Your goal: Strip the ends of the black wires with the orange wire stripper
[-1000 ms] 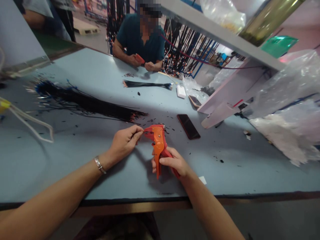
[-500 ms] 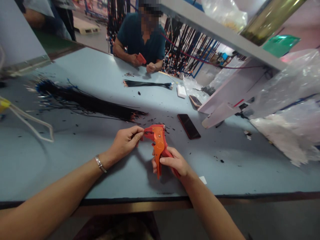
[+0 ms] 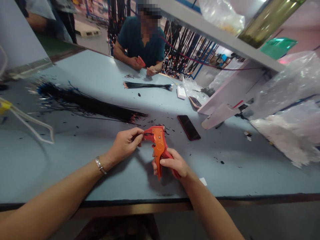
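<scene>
An orange and red wire stripper (image 3: 159, 141) is gripped by its handles in my right hand (image 3: 176, 163), its head tilted up and its jaws facing left. My left hand (image 3: 127, 141) pinches a thin black wire (image 3: 144, 134) between thumb and fingers, right at the stripper's jaws. The wire's end sits in or against the jaws; exactly how deep I cannot tell. Behind my left hand lies a thick bundle of black wires (image 3: 95, 106), blue and silvery at its left ends and coppery at its right.
Scraps of black insulation (image 3: 171, 128) litter the table (image 3: 225, 176). A phone (image 3: 189, 127) lies right of the stripper. A co-worker (image 3: 140, 43) sits opposite, holding a red tool, behind a smaller wire bundle (image 3: 147, 85). Plastic bags (image 3: 287, 110) are at right; a white wire loop (image 3: 37, 125) is at left.
Both of my hands and the stripper keep nearly the same pose. The view has shifted slightly. Across the table, the co-worker's hands have moved a little.
</scene>
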`<state>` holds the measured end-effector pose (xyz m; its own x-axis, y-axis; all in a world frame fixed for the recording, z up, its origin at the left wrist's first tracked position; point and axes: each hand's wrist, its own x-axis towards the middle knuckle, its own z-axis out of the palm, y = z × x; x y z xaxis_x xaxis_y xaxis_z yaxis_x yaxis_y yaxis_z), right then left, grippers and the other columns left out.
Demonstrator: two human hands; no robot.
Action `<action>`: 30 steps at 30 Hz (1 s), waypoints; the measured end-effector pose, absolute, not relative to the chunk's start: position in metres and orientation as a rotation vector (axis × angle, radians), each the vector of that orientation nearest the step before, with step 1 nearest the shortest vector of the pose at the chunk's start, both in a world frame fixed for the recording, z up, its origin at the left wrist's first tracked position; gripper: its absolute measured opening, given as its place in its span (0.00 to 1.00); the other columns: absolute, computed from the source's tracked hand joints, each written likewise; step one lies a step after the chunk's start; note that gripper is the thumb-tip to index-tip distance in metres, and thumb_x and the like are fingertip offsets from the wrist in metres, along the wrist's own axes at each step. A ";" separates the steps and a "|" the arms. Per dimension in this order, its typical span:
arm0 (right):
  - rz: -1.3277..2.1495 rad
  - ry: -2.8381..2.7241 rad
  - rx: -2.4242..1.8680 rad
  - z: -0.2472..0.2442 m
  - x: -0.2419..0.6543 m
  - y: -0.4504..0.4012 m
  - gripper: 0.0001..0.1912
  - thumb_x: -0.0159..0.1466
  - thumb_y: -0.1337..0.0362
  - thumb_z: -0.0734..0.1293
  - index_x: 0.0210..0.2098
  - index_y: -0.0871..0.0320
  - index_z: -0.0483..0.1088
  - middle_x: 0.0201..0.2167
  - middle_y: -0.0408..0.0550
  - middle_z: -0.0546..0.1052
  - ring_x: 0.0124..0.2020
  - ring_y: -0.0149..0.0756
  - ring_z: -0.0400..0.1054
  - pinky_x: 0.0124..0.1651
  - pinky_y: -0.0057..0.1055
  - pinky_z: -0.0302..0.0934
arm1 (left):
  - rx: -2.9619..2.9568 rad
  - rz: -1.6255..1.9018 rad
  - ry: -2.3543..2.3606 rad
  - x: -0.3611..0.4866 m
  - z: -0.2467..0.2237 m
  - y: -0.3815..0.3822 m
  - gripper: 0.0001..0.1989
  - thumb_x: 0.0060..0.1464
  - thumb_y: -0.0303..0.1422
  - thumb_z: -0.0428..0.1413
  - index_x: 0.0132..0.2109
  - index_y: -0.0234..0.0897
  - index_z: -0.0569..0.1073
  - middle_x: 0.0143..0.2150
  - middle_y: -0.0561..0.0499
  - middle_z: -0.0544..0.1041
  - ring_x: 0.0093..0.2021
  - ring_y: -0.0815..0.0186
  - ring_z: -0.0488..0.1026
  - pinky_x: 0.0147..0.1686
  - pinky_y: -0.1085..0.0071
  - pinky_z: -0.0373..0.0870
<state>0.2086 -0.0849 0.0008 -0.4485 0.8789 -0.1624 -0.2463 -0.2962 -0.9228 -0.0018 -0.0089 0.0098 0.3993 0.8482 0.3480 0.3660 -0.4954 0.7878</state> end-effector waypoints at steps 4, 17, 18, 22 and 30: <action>1.837 -1.142 -0.905 0.001 0.208 -0.085 0.21 0.55 0.57 0.74 0.41 0.63 0.67 0.28 0.48 0.76 0.26 0.36 0.72 0.26 0.30 0.68 | 1.983 1.014 1.039 -0.001 0.011 -0.009 0.11 0.59 0.35 0.51 0.38 0.35 0.75 0.23 0.55 0.76 0.24 0.70 0.72 0.29 0.76 0.66; 1.745 -1.201 -0.958 0.003 0.206 -0.086 0.19 0.55 0.57 0.73 0.37 0.62 0.65 0.23 0.44 0.73 0.20 0.32 0.68 0.19 0.26 0.65 | 1.991 1.019 1.082 -0.001 0.010 -0.007 0.12 0.57 0.37 0.51 0.34 0.35 0.75 0.26 0.54 0.75 0.27 0.69 0.69 0.29 0.75 0.64; 1.741 -1.206 -0.966 0.003 0.206 -0.086 0.19 0.55 0.57 0.73 0.36 0.62 0.66 0.23 0.44 0.73 0.20 0.32 0.68 0.19 0.27 0.65 | 1.995 1.007 1.094 -0.001 0.009 -0.007 0.12 0.57 0.38 0.51 0.34 0.35 0.75 0.27 0.54 0.75 0.27 0.69 0.69 0.29 0.75 0.63; 1.725 -1.253 -0.991 0.000 0.206 -0.086 0.19 0.55 0.54 0.74 0.34 0.61 0.66 0.22 0.44 0.73 0.18 0.30 0.67 0.19 0.26 0.64 | 2.022 0.974 1.127 -0.001 0.005 -0.005 0.12 0.57 0.38 0.50 0.35 0.35 0.74 0.26 0.55 0.74 0.27 0.69 0.68 0.30 0.76 0.62; 1.691 -1.324 -1.045 -0.002 0.204 -0.088 0.17 0.56 0.55 0.73 0.32 0.60 0.66 0.20 0.43 0.73 0.17 0.29 0.65 0.20 0.25 0.62 | 2.077 1.006 1.103 -0.001 0.003 -0.006 0.10 0.57 0.34 0.50 0.34 0.35 0.73 0.24 0.57 0.70 0.25 0.71 0.64 0.27 0.77 0.59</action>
<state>0.2041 -0.0879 -0.0019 -0.3985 0.9037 -0.1564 -0.0647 -0.1978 -0.9781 -0.0012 -0.0057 0.0029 0.3752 0.8591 0.3482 0.4256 -0.4934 0.7586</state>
